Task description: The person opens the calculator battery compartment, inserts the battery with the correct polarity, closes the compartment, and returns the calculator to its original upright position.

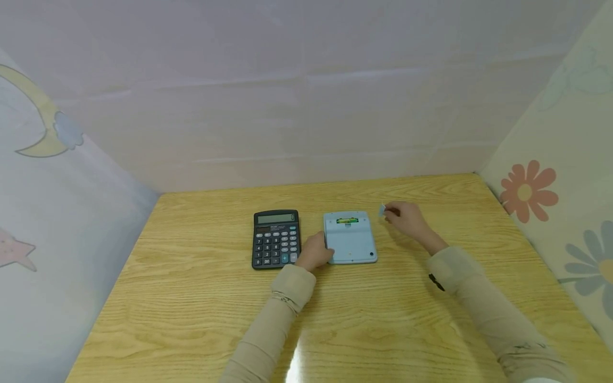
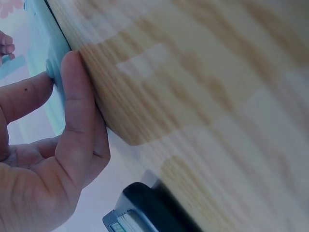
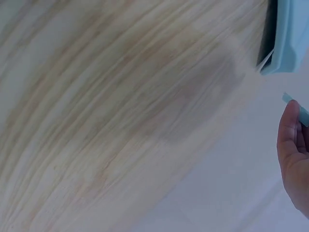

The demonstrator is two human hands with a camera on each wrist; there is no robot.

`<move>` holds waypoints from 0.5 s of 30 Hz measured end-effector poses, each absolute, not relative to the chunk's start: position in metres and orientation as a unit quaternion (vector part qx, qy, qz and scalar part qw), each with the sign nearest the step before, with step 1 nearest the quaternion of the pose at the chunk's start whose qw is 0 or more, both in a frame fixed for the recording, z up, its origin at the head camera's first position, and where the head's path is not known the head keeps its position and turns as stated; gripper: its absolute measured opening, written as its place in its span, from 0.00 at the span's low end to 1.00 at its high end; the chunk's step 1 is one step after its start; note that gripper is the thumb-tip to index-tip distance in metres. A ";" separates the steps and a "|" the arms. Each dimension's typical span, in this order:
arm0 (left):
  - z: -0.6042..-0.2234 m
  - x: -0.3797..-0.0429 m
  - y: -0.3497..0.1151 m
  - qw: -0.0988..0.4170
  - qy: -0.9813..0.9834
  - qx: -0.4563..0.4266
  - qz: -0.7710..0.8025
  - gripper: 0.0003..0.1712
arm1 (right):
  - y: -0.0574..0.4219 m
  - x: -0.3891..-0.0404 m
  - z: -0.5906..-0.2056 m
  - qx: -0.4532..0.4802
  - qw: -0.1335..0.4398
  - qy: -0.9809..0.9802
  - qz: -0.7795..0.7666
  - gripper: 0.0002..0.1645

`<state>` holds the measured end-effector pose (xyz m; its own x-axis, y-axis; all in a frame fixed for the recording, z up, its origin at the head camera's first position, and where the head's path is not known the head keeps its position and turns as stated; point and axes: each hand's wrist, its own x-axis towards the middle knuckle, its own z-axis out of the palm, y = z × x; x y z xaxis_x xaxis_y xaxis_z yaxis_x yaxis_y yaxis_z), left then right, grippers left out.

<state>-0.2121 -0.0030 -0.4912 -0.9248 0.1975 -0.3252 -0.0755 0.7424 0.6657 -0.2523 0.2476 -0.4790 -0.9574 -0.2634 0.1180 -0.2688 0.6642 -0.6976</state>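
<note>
A light blue calculator lies face down on the table, its battery compartment uncovered and a green battery inside. My left hand holds its left edge; in the left wrist view, the thumb presses the back and the fingers lie along the side. To the right of the calculator, my right hand pinches a small light blue battery cover, apart from the calculator. The right wrist view shows this cover between the fingertips, near a corner of the calculator.
A black calculator lies face up just left of my left hand, keys and display showing. The wooden table meets a pale curtain at the back. Printed cloth walls stand at both sides.
</note>
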 end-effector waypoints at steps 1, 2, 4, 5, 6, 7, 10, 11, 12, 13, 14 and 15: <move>-0.492 -0.212 -0.003 0.190 0.914 0.034 0.357 0.24 | 0.246 -0.252 -0.478 0.141 -0.004 -0.907 0.397 0.14; -0.492 -0.212 -0.003 0.188 0.915 0.034 0.356 0.24 | 0.244 -0.253 -0.478 0.137 -0.009 -0.903 0.407 0.14; -0.492 -0.212 -0.003 0.186 0.916 0.035 0.355 0.23 | 0.241 -0.253 -0.477 0.131 -0.019 -0.894 0.428 0.14; -0.492 -0.212 -0.003 0.184 0.916 0.035 0.354 0.23 | 0.239 -0.253 -0.477 0.128 -0.023 -0.890 0.437 0.14; -0.492 -0.212 -0.003 0.184 0.917 0.034 0.353 0.23 | 0.237 -0.253 -0.476 0.126 -0.028 -0.886 0.445 0.14; -0.492 -0.212 -0.003 0.183 0.917 0.034 0.353 0.23 | 0.235 -0.253 -0.476 0.124 -0.032 -0.883 0.451 0.14; -0.491 -0.212 -0.003 0.184 0.916 0.033 0.354 0.23 | 0.231 -0.253 -0.476 0.121 -0.042 -0.878 0.461 0.14; -0.491 -0.212 -0.003 0.184 0.916 0.032 0.355 0.23 | 0.229 -0.253 -0.476 0.120 -0.045 -0.877 0.463 0.14; -0.491 -0.212 -0.003 0.184 0.916 0.033 0.355 0.23 | 0.228 -0.253 -0.476 0.119 -0.048 -0.876 0.465 0.14; -0.491 -0.212 -0.003 0.185 0.916 0.033 0.354 0.23 | 0.227 -0.253 -0.476 0.119 -0.050 -0.875 0.466 0.14; -0.491 -0.212 -0.003 0.184 0.917 0.034 0.353 0.23 | 0.226 -0.253 -0.476 0.119 -0.052 -0.874 0.468 0.14; -0.491 -0.212 -0.003 0.183 0.918 0.035 0.351 0.22 | 0.225 -0.253 -0.476 0.118 -0.054 -0.872 0.471 0.14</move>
<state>-0.2119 -0.0031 -0.4910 -0.9302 0.1936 -0.3118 -0.0639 0.7511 0.6570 -0.2527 0.2249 -0.4757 -0.9663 -0.2571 0.0164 -0.1547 0.5280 -0.8350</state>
